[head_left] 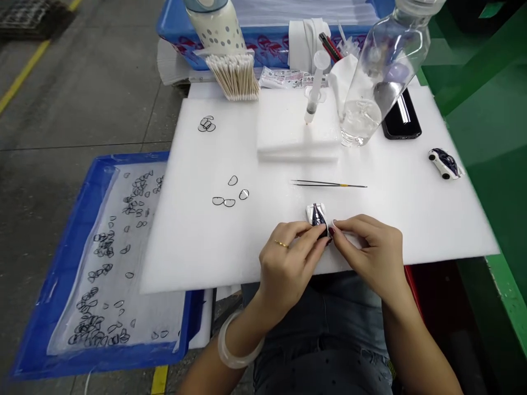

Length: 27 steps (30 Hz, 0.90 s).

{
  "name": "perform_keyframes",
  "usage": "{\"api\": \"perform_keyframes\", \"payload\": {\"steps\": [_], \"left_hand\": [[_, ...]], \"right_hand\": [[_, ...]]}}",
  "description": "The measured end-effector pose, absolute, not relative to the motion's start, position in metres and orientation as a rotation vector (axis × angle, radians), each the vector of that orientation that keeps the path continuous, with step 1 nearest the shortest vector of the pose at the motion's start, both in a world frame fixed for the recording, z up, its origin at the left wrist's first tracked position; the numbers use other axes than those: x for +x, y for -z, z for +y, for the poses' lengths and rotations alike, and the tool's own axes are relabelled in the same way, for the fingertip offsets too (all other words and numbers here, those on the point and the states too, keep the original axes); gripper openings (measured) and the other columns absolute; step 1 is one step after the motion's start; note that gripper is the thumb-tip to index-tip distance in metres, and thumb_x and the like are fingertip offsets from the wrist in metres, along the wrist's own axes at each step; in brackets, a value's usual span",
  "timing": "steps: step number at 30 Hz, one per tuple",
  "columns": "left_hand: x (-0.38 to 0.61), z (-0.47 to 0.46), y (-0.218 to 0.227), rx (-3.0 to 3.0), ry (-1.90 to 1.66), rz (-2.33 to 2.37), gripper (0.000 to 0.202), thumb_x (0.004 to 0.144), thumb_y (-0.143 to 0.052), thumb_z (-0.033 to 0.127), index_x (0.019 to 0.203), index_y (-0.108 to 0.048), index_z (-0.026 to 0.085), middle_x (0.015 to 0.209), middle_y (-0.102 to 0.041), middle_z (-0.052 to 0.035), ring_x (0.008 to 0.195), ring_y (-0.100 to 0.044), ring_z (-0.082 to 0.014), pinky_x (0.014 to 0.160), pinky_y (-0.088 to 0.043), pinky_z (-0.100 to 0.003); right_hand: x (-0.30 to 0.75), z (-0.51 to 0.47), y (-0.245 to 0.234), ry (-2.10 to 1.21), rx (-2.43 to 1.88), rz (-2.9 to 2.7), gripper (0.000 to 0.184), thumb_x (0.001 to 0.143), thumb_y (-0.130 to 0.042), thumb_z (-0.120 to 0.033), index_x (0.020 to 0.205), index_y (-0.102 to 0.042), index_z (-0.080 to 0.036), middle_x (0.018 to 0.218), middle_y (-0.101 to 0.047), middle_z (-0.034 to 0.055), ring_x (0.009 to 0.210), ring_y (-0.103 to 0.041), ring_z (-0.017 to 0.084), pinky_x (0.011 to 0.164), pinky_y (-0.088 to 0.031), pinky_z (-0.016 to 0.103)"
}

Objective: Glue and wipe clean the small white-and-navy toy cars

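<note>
A small white and dark blue toy car (316, 213) is held near the front edge of the white foam board (255, 241). My left hand (290, 258) is closed on it, fingers over its near end. Against the car's right side is my right hand (368, 248), thumb and forefinger pinched together; whatever is between those fingertips is too small to make out. Black tweezers (329, 184) lie just beyond the car. Several clear, dark-rimmed lens-like pieces (233, 180) rest to the left, with a small overlapping cluster (206, 124) farther back.
A second toy car (445, 163) and a phone (402, 116) are on the right. A glass bottle (381, 71), a syringe (315, 90) on a foam block (284, 123) and cotton swabs (234, 75) stand behind. A blue tray (53, 285) of similar pieces sits lower left.
</note>
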<state>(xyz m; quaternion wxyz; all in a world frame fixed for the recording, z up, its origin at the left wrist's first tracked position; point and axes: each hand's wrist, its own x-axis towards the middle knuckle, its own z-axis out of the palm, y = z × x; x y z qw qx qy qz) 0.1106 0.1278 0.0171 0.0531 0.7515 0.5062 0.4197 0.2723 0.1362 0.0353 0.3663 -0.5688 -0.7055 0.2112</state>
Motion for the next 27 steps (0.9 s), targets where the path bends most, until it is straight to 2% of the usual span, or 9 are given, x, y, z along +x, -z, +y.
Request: {"api": "perform_keyframes", "payload": {"steps": [3, 6, 9, 15, 21, 27], "left_hand": [[0.108, 0.128, -0.018, 2.148, -1.237, 1.603, 0.017, 0.087, -0.072, 0.018, 0.103, -0.073, 0.013, 0.092, -0.071, -0.0070, 0.085, -0.069, -0.0186, 0.077, -0.060, -0.032], [0.106, 0.130, -0.020, 2.035, -1.188, 1.616, 0.020, 0.086, -0.071, 0.016, 0.106, -0.072, 0.013, 0.110, -0.073, -0.0099, 0.102, -0.069, -0.0202, 0.092, -0.058, -0.033], [0.104, 0.130, -0.020, 2.001, -1.146, 1.586, 0.022, 0.087, -0.069, 0.014, 0.109, -0.072, 0.014, 0.120, -0.072, -0.0107, 0.111, -0.068, -0.0208, 0.097, -0.056, -0.034], [0.104, 0.132, -0.023, 1.907, -1.094, 1.566, 0.025, 0.085, -0.070, 0.016, 0.110, -0.071, 0.016, 0.123, -0.070, -0.0097, 0.113, -0.066, -0.0218, 0.097, -0.056, -0.038], [0.099, 0.134, -0.024, 1.821, -1.096, 1.526, 0.021, 0.086, -0.068, 0.013, 0.107, -0.070, 0.019, 0.120, -0.072, -0.0068, 0.110, -0.067, -0.0198, 0.084, -0.059, -0.031], [0.100, 0.134, -0.024, 1.827, -1.103, 1.538, 0.025, 0.084, -0.070, 0.014, 0.108, -0.069, 0.019, 0.121, -0.072, -0.0070, 0.111, -0.066, -0.0205, 0.084, -0.059, -0.031]], "right_hand": [[0.272, 0.138, -0.035, -0.565, -1.479, -1.819, 0.006, 0.086, -0.068, -0.019, 0.087, -0.074, -0.019, 0.077, -0.072, 0.0007, 0.056, -0.060, 0.011, 0.050, -0.045, 0.023], [0.272, 0.140, -0.035, -0.586, -1.481, -1.821, 0.005, 0.086, -0.069, -0.019, 0.087, -0.074, -0.017, 0.077, -0.072, 0.0008, 0.059, -0.062, 0.011, 0.053, -0.046, 0.023], [0.272, 0.141, -0.035, -0.601, -1.483, -1.822, 0.005, 0.086, -0.069, -0.018, 0.086, -0.073, -0.017, 0.077, -0.071, 0.0003, 0.062, -0.063, 0.011, 0.055, -0.046, 0.022], [0.272, 0.141, -0.034, -0.625, -1.485, -1.807, 0.004, 0.086, -0.069, -0.019, 0.086, -0.073, -0.017, 0.077, -0.071, -0.0005, 0.066, -0.064, 0.010, 0.057, -0.047, 0.022], [0.272, 0.141, -0.034, -0.629, -1.486, -1.803, 0.003, 0.086, -0.069, -0.018, 0.086, -0.072, -0.018, 0.077, -0.071, -0.0007, 0.066, -0.064, 0.011, 0.057, -0.047, 0.022], [0.272, 0.139, -0.034, -0.624, -1.480, -1.806, 0.003, 0.086, -0.069, -0.017, 0.085, -0.071, -0.018, 0.076, -0.069, -0.0007, 0.065, -0.062, 0.010, 0.057, -0.046, 0.022]]}}
